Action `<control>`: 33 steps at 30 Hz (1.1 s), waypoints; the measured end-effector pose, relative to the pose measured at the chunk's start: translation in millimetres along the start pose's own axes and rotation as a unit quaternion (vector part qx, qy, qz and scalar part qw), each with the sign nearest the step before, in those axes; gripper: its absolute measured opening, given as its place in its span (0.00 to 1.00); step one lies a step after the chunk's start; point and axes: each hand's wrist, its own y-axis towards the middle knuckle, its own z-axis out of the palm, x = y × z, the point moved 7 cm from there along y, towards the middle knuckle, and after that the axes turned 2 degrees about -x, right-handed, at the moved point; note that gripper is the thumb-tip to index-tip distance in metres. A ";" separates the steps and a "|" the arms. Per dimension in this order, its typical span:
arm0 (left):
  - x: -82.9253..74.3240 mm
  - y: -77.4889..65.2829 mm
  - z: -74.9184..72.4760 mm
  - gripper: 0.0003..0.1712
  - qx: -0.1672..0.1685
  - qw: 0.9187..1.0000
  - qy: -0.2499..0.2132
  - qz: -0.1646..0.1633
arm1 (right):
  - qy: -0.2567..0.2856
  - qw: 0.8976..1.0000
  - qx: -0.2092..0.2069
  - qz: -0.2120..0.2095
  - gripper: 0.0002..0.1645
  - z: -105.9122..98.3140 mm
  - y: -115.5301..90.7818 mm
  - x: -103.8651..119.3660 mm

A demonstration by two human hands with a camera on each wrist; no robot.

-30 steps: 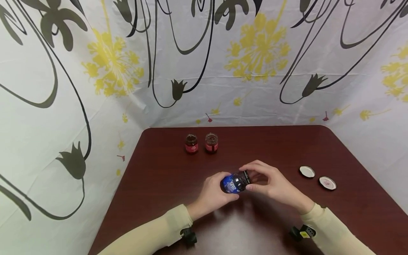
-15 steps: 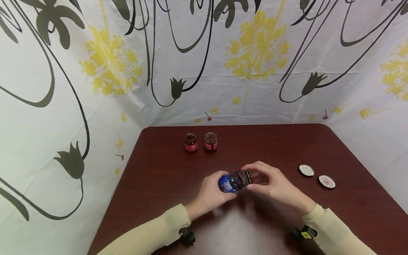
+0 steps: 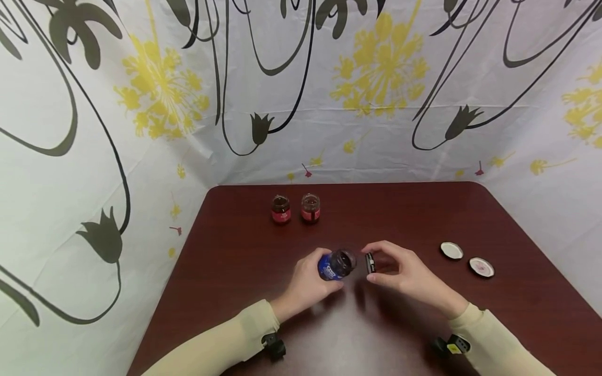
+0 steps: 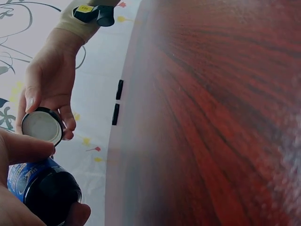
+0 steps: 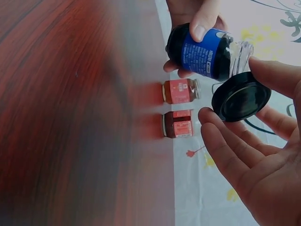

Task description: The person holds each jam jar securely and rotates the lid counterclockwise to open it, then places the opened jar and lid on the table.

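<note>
My left hand (image 3: 310,279) grips a glass jar (image 3: 335,265) with a blue label and dark contents, tilted with its open mouth toward the right. A short gap to the right, my right hand (image 3: 400,266) pinches the black lid (image 3: 370,262) by its edge between thumb and fingers. The right wrist view shows the lid's dark top (image 5: 242,97) close beside the jar's clear glass neck (image 5: 241,56). From the left wrist, the lid's pale inner side (image 4: 42,126) is visible, facing the jar.
Two lidless jars with red labels, a left one (image 3: 281,210) and a right one (image 3: 310,208), stand at the back of the dark red table (image 3: 226,250). Two lids (image 3: 451,250) (image 3: 482,267) lie pale side up on the right. A patterned cloth (image 3: 282,104) hangs behind.
The lid has come off the jar's mouth. My left hand has drawn the jar slightly left and turned its opening more into view, while my right hand keeps the lid.
</note>
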 end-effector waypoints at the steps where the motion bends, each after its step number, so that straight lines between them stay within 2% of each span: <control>1: 1.1 0.1 0.0 0.37 0.001 1.000 -0.002 -0.004 | -0.002 1.000 0.000 0.000 0.29 -0.4 -0.7 -0.8; 5: 4.0 1.1 -0.6 0.36 0.004 1.000 -0.005 -0.016 | -0.017 1.000 -0.004 -0.003 0.29 -2.0 -3.9 -6.0; 11: 5.2 3.9 -3.6 0.36 -0.011 1.000 0.005 -0.012 | -0.035 0.999 -0.007 -0.005 0.29 -3.6 -8.0 -12.7; 19: 8.9 8.6 -4.8 0.35 -0.006 1.000 0.004 -0.025 | -0.042 0.999 -0.012 0.030 0.27 -7.1 -14.5 -12.7; 25: 11.1 10.6 -7.8 0.36 -0.022 1.000 0.006 -0.015 | -0.048 0.998 -0.012 0.047 0.29 -8.4 -19.4 -16.7; 33: 16.5 13.2 -10.6 0.35 -0.042 0.999 -0.005 -0.023 | -0.070 0.997 -0.017 0.033 0.28 -13.1 -26.8 -28.7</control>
